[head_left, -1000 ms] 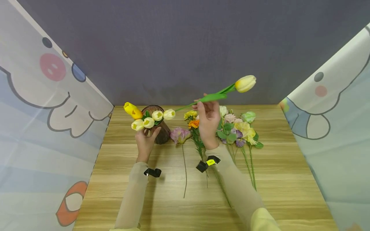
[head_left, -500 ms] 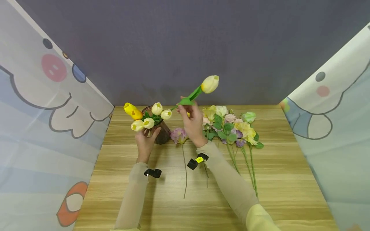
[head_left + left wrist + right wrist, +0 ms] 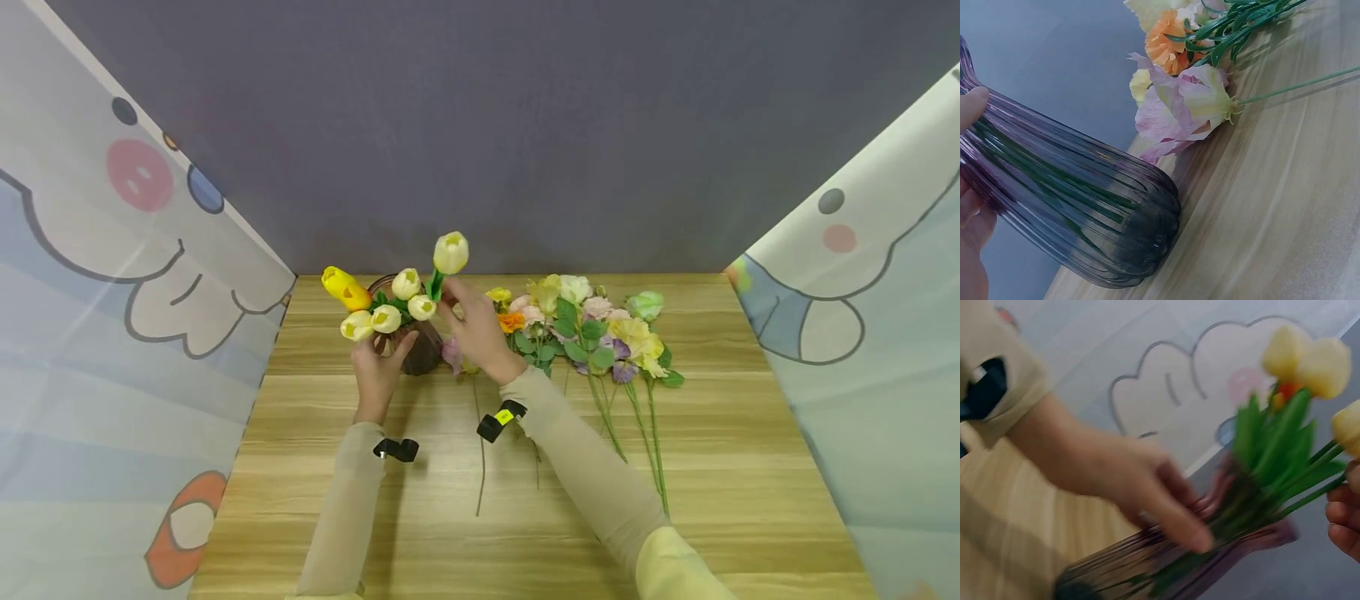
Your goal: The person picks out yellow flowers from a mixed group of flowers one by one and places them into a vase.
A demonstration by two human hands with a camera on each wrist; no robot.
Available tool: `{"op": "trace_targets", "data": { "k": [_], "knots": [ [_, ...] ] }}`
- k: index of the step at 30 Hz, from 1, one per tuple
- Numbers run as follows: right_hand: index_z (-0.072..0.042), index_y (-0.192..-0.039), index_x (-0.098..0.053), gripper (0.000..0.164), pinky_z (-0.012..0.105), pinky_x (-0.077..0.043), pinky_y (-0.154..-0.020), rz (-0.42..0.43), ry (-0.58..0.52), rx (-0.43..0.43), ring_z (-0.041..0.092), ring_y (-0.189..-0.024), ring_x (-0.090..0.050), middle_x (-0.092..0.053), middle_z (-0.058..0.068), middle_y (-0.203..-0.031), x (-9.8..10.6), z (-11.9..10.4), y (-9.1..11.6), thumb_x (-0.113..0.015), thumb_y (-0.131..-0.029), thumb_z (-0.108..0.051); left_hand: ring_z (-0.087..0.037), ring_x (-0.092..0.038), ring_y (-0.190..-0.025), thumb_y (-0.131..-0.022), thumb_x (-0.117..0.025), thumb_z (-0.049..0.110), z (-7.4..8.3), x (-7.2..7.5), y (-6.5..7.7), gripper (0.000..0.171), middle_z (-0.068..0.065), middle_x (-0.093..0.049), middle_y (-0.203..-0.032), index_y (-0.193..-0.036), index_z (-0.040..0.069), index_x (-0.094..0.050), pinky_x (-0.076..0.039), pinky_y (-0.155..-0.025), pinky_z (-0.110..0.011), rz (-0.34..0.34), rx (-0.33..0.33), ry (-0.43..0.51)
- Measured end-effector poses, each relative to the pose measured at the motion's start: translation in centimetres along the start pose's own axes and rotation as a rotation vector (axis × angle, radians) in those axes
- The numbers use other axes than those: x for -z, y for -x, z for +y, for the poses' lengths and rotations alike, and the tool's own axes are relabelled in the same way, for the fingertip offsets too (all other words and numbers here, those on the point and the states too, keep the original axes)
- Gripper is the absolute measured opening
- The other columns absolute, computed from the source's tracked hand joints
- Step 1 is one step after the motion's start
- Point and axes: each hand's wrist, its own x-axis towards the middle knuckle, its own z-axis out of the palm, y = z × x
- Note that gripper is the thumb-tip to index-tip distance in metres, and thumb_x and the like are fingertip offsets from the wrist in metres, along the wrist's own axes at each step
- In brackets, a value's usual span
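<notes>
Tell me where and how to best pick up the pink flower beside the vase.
Probably pinch the pink flower by its stem, just below the petals, from the near side: the stem looks leafless and points that way; the vase flanks the petals.

A light, wood-grained tabletop (image 3: 720, 467) bears the base of a ribbed, see-through vase (image 3: 423, 350). Near the vase lies a pink-purple flower (image 3: 452, 355), then an orange flower (image 3: 513, 322) and, farther right, long-stemmed yellow, white and pink flowers (image 3: 632, 340).
</notes>
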Motion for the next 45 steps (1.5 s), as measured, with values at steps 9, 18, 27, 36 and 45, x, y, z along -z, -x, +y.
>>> {"op": "trace_targets", "data": {
  "k": [9,18,27,36,45],
  "knots": [
    [0.005,-0.129,-0.060,0.029,0.042,-0.058,-0.080,0.005,-0.049,-0.099,0.029,-0.089,-0.067,-0.069,0.018,-0.102,-1.3,0.5,1.2,-0.063,-0.102,-0.004,-0.042,-0.062,-0.120,-0.083,-0.085,0.000,0.6,-0.3,0.0,0.056,-0.026,-0.062,-0.132,-0.133,-0.004,-0.060,-0.055,-0.098,-0.059,0.010,0.048,0.005],
    [0.005,-0.131,-0.058,0.031,0.047,-0.058,-0.078,0.000,-0.132,-0.014,0.032,-0.093,-0.066,-0.067,0.021,-0.110,-0.3,-0.7,-0.1,-0.064,-0.102,-0.004,-0.042,-0.063,-0.117,-0.085,-0.083,0.001,3.7,0.1,0.1,0.050,-0.027,-0.064,-0.129,-0.130,-0.007,-0.061,-0.054,-0.099,-0.059,0.007,0.043,0.022],
    [-0.001,-0.104,-0.070,0.013,0.032,-0.055,-0.069,-0.052,0.011,-0.152,0.025,-0.081,-0.065,-0.069,0.013,-0.090,-1.6,0.3,0.4,-0.069,-0.100,-0.013,-0.042,-0.063,-0.116,-0.083,-0.085,0.001,0.5,-0.2,0.0,0.052,-0.026,-0.064,-0.129,-0.130,-0.005,-0.062,-0.055,-0.097,-0.060,0.016,0.025,0.006],
    [-0.001,-0.127,-0.066,0.028,0.037,-0.060,-0.075,-0.029,-0.004,-0.134,0.026,-0.089,-0.066,-0.062,0.017,-0.117,-2.7,1.8,2.5,-0.067,-0.102,-0.014,-0.030,-0.065,-0.116,-0.085,-0.087,0.014,0.2,0.0,0.0,0.050,-0.017,-0.067,-0.127,-0.129,0.002,-0.066,-0.058,-0.096,-0.053,-0.013,0.001,0.021],
    [0.002,-0.130,-0.063,0.029,0.034,-0.058,-0.074,-0.040,-0.061,-0.255,0.023,-0.087,-0.062,-0.063,0.020,-0.112,-2.6,4.0,7.4,-0.062,-0.104,-0.009,-0.032,-0.067,-0.113,-0.085,-0.086,0.009,-0.1,0.1,0.0,0.043,-0.021,-0.069,-0.123,-0.122,-0.003,-0.069,-0.058,-0.096,-0.047,-0.032,-0.022,0.009]
  ]
}}
